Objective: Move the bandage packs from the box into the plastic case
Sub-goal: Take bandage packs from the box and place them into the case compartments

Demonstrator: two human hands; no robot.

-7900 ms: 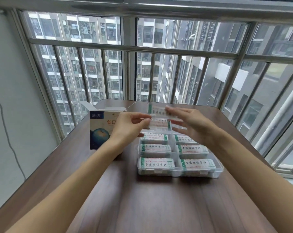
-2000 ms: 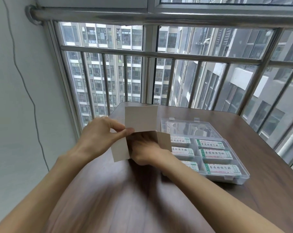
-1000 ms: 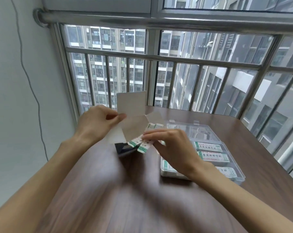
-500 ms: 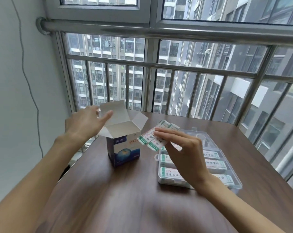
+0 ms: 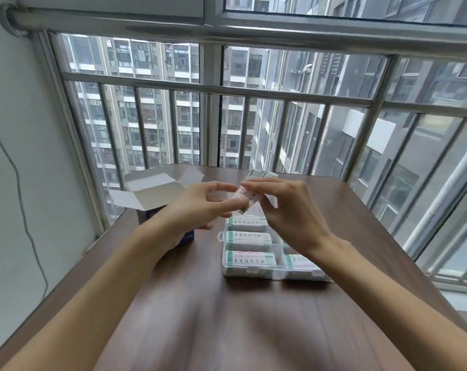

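At frame centre, our right hand (image 5: pixel 286 210) and left hand (image 5: pixel 200 207) pinch bandage packs (image 5: pixel 244 195) above the plastic case (image 5: pixel 249 270); the box (image 5: pixel 152 194) stands left.

The left hand (image 5: pixel 200 207) hides most of the blue cardboard box (image 5: pixel 157 194); the white green-edged bandage packs (image 5: pixel 244 195) pinched between both hands are motion-blurred, print unreadable.

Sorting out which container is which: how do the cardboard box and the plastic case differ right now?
The cardboard box is opaque and stands upright with its flaps spread; the plastic case is clear, flat, divided into compartments. Bandage packs show in the case; the box's contents are hidden. Both sit open on the table.
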